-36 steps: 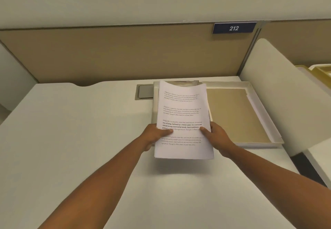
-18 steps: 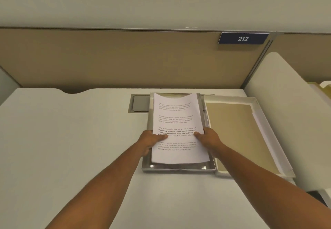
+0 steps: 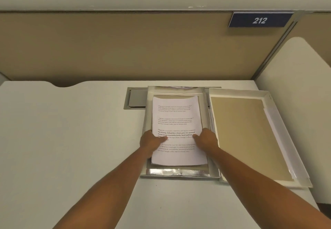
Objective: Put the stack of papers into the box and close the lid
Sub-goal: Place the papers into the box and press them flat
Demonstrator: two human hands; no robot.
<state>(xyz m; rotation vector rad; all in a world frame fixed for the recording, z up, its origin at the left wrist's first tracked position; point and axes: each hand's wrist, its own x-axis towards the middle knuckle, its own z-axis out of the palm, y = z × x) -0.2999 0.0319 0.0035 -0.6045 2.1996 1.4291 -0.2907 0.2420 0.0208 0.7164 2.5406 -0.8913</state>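
Two hands on one stack of papers, and I've got it right down inside the one open box. My left hand clamps the stack's left edge, thumb laid across the printed top sheet, the other fingers tucked under where I cannot see them; my right hand does the same on the right edge, thumb on top, remaining fingers hidden beneath. The stack sits between the box walls with its far edge curling up a little, four blocks of print showing on the top sheet. The box has a silvery near rim and rests on the one white desk. One lid lies open and flat just to the right of the box, brown inner face up, white rim around it. One grey cable hatch is set into the desk behind the box's left corner. One blue sign reading 212 hangs on the tan partition.
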